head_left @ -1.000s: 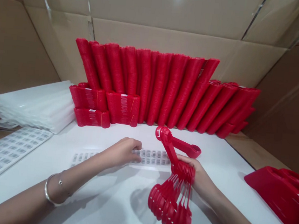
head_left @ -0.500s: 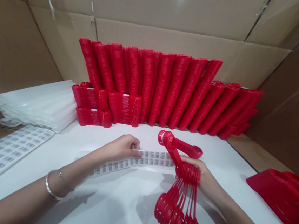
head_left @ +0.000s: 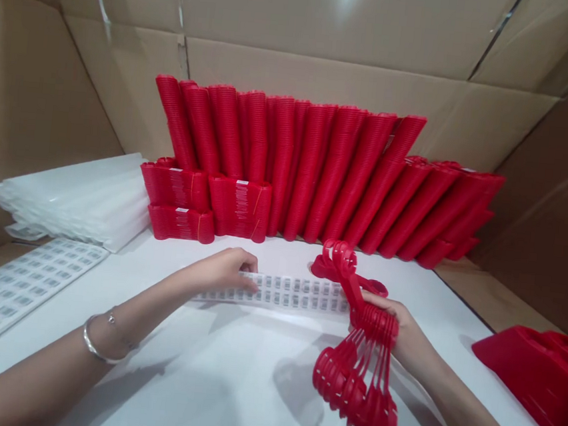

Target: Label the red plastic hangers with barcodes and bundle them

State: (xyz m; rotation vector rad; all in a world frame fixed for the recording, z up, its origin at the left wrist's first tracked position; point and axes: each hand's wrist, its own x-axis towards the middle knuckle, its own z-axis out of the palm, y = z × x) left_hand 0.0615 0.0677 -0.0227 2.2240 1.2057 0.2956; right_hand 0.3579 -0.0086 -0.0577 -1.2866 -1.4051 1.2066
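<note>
Mid tbl (head_left: 198,379) free — spoons (head_left: 347,388) R, stacks (head_left: 312,175) rear

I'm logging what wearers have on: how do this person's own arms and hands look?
The left hand and right hand are ungloved, and no sleeves show. The left forearm carries a shiny silver-coloured bangle and, nearer the hand, a thin bracelet with a small round bead. The right forearm shows nothing worn.

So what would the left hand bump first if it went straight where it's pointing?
Probably the red spoons in the right hand, past the label strip; depth is hard to judge.
</note>
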